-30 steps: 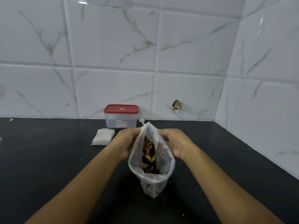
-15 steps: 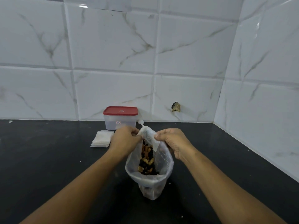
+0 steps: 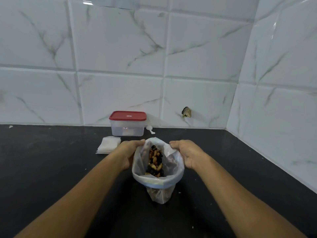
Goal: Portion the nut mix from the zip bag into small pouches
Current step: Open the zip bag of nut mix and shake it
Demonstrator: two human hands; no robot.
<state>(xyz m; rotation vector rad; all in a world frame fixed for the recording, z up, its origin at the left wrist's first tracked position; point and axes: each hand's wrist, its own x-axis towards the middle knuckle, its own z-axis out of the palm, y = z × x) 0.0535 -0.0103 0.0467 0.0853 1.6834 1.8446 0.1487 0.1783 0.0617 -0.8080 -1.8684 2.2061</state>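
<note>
On matte black table [image 3: 51, 169] under glossy marbled tiles [image 3: 120, 48], gripping crinkly translucent zip bag [image 3: 159, 182] at centre frame with curled left hand [image 3: 130, 153] and right hand [image 3: 187, 153], holding its mouth round over lumpy nut mix [image 3: 155, 162].

Black counter [image 3: 51, 169] carries a red-lidded box [image 3: 127, 124], stacked pouches [image 3: 109, 145] and a scoop [image 3: 150, 130].

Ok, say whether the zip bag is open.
Open. The left hand and right hand hold the zip bag spread at its mouth; nut mix shows inside.

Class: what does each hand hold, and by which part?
Left hand and right hand both grip the zip bag at its open rim, on opposite sides.
</note>
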